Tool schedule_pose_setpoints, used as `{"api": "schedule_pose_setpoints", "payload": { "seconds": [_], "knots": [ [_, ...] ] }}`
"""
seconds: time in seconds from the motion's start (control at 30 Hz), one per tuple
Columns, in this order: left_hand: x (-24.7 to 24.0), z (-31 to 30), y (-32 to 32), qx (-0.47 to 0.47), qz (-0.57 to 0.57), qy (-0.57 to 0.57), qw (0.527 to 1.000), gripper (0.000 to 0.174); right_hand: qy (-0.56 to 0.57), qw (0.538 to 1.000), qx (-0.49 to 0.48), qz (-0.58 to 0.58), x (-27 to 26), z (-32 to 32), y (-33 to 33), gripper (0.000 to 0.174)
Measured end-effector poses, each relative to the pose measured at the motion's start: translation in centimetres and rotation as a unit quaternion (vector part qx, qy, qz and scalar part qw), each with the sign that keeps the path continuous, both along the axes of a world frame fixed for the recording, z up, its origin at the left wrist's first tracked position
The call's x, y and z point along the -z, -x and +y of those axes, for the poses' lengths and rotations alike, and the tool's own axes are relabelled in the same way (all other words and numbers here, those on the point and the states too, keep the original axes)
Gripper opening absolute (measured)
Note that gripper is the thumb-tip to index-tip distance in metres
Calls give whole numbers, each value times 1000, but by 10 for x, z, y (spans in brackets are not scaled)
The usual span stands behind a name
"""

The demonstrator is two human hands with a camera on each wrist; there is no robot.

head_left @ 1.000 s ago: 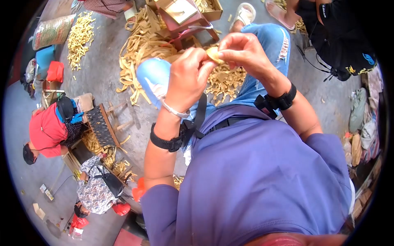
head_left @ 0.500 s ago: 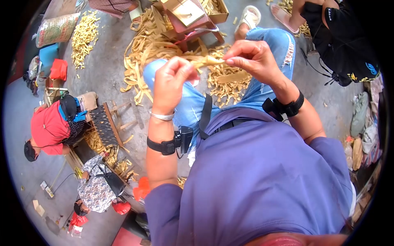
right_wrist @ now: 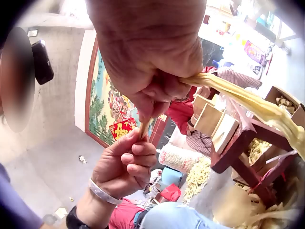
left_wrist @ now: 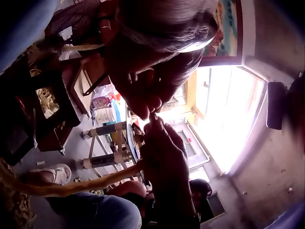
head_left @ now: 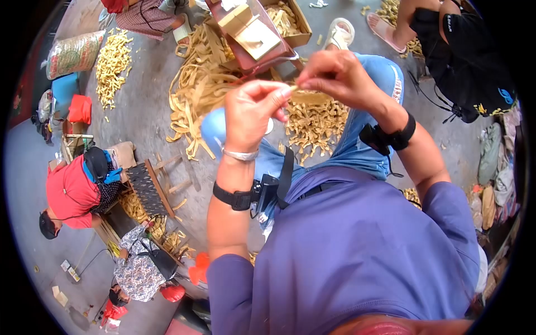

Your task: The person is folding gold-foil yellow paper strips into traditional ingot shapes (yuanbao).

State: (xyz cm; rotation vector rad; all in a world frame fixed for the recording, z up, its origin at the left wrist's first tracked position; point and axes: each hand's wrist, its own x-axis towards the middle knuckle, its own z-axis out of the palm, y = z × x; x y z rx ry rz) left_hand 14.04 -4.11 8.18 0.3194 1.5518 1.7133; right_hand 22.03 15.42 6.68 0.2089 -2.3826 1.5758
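Note:
In the head view the left hand [head_left: 252,114] and right hand [head_left: 341,81] meet fingertip to fingertip above the lap. Both pinch a small part of a yellow-tan strip [head_left: 293,88]. The right wrist view shows the strip [right_wrist: 248,101] running out from the curled fingers of the right hand [right_wrist: 147,47] toward the right edge, its short end pinched by the left hand [right_wrist: 125,164] below. In the left wrist view, dark against bright light, the two hands' fingertips touch. Below the hands lies a pile of short knotted pieces [head_left: 315,125].
A dark red stool [head_left: 254,53] carries a wooden block [head_left: 248,30]. Long strips [head_left: 195,95] heap on the floor beside it, near a box [head_left: 296,25] of pieces. Another pile [head_left: 113,67] lies farther left. Other people sit at the left and upper right.
The hands parted with the strip stretched between them, then came back together at the fingertips. The stool and piles sit slightly differently in the head view.

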Motion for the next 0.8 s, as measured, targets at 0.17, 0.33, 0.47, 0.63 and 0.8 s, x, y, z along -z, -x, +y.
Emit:
{"api": "schedule_pose_setpoints", "payload": {
  "seconds": [0.17,0.33,0.47,0.63,0.8],
  "knots": [
    [38,30,63,-63,100,84,989,15,-78,997,14,-7,30,22,74,9],
    [60,45,100,-88,132,112,981,16,-152,988,9,-2,49,37,121,12],
    [79,48,119,-96,181,92,974,15,-154,987,37,6,59,39,139,12],
    [93,47,126,-98,166,152,969,14,-222,972,63,-45,90,41,159,13],
    [92,24,115,-69,-72,43,994,22,-60,990,117,-45,79,54,136,14]
  ]
}}
